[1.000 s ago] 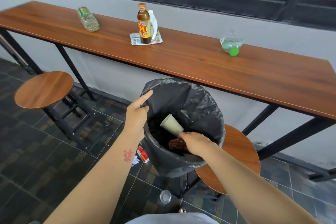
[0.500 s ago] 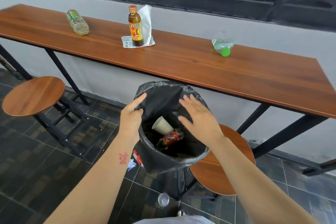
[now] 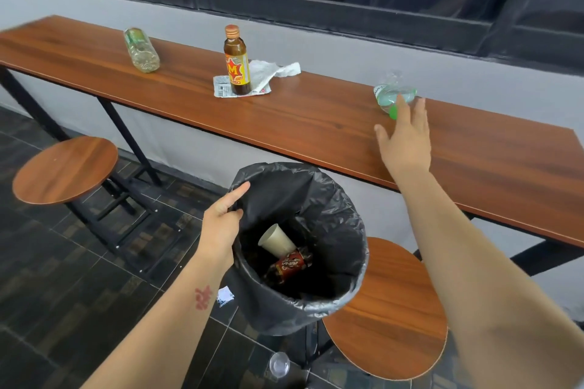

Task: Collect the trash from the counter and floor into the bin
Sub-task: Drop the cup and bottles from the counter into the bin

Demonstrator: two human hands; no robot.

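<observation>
- The black-lined bin (image 3: 278, 316) is gripped at its rim by the left hand (image 3: 221, 227); a paper cup (image 3: 275, 240) is seen inside.
- The right hand (image 3: 406, 142) is stretched over the counter (image 3: 316, 126), fingers spread, at a crushed bottle (image 3: 392, 95).
- A brown bottle (image 3: 236, 63) is stood upright on a wrapper (image 3: 222, 90); a clear bottle (image 3: 141, 50) is laid sideways.
- A clear cup (image 3: 279, 364) is seen on the floor (image 3: 63, 262).

Three bottles (image 3: 141, 50) (image 3: 236, 69) (image 3: 387, 92) on counter (image 3: 316, 123), perhaps one bottle (image 3: 289, 265) in bin (image 3: 355, 230), two stools (image 3: 64, 170) (image 3: 395, 319)
</observation>
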